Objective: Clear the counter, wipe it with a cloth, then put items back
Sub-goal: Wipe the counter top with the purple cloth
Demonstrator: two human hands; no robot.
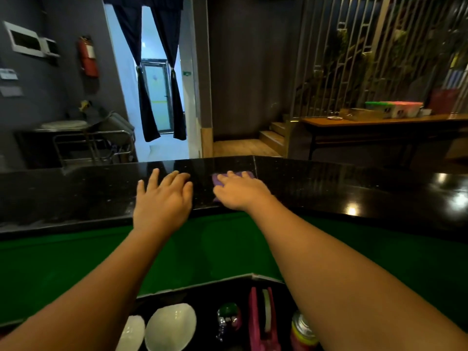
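Nearest: two white bowls [170,325], a pink tape dispenser [260,323] and a can [302,330] whose label is too blurred to read.
Left grip: left hand [164,198] lies flat, fingers spread, on the glossy black stone desk [354,183].
Right grip: right hand [240,191] lies flat, fingers straight, pressing the purple cloth [216,179].
Cloth: mid-desk, long side running left-right, mostly hidden.

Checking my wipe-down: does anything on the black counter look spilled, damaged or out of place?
Nothing spilled or damaged. The counter looks hazy toward its left near edge, perhaps dust or glare. The purple cloth lies under the right hand.
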